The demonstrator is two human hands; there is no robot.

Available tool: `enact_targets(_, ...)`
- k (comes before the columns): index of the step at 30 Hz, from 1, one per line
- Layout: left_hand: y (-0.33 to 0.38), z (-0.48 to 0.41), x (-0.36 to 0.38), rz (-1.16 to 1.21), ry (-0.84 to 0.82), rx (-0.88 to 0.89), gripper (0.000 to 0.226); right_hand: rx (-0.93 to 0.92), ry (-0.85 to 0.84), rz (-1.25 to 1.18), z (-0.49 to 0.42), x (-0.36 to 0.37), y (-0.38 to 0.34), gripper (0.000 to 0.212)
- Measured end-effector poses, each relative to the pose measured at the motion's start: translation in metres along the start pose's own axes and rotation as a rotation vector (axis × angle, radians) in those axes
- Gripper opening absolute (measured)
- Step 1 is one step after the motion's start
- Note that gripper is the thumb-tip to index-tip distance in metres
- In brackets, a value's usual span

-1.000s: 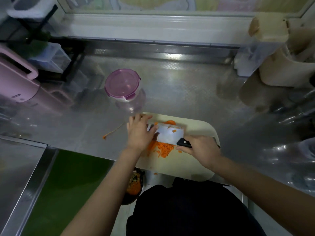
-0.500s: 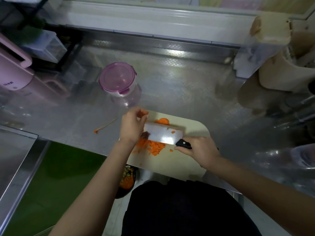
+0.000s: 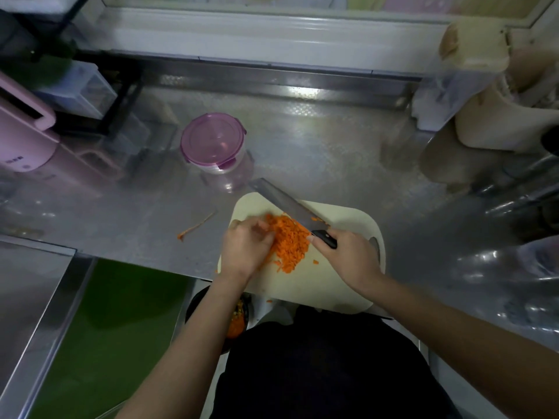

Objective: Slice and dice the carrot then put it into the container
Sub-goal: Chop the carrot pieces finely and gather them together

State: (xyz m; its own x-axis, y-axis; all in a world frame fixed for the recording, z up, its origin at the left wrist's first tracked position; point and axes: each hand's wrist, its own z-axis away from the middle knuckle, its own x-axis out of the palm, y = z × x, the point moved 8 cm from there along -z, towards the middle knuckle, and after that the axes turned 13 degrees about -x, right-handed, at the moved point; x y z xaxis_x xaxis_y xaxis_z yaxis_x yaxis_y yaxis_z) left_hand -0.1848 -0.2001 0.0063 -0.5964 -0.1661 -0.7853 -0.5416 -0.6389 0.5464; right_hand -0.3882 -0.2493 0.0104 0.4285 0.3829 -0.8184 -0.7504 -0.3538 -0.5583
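Observation:
A pile of diced carrot (image 3: 290,243) lies on the cream cutting board (image 3: 348,225) at the counter's front edge. My right hand (image 3: 344,255) grips the black handle of a cleaver (image 3: 284,204), whose blade stands on its edge along the pile's far right side, pointing up-left. My left hand (image 3: 245,246) touches the pile's left side with curled fingers, blurred by motion. The round container (image 3: 213,143) with a purple lid stands closed on the steel counter, beyond the board.
A thin carrot strip (image 3: 196,226) lies on the counter left of the board. A pink appliance (image 3: 21,140) stands far left, beige jugs (image 3: 496,116) at the right. A dark bowl (image 3: 236,319) with scraps sits below the counter edge.
The cleaver has turned from lying flat over the carrot to standing on edge beside it. The dice are gathered into one pile, and my left hand moved down against the pile.

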Motion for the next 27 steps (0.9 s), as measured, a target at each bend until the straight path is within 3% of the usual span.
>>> enact_targets(3, -0.022, 0.004, 0.014, -0.226, -0.108, -0.036, 0.060, 0.016, 0.004, -0.062, 0.002, 0.006, -0.007, 0.049)
enact_targets(6, -0.038, 0.009, 0.029, -0.284, -0.202, -0.057, 0.076, 0.014, 0.011, -0.131, 0.005, 0.015, -0.011, 0.046)
enact_targets(14, -0.021, 0.018, 0.039, -0.231, -0.048, 0.187, 0.042, 0.047, -0.026, -0.322, 0.015, 0.044, -0.026, 0.050)
enact_targets(18, -0.018, 0.018, 0.039, -0.182, -0.016, 0.240, 0.036, 0.063, -0.039, -0.354, 0.017, 0.049, -0.037, 0.050)
enact_targets(27, -0.030, 0.016, 0.035, -0.017, 0.004, 0.194, 0.034, 0.086, -0.104, -0.334, 0.016, 0.065, -0.046, 0.051)
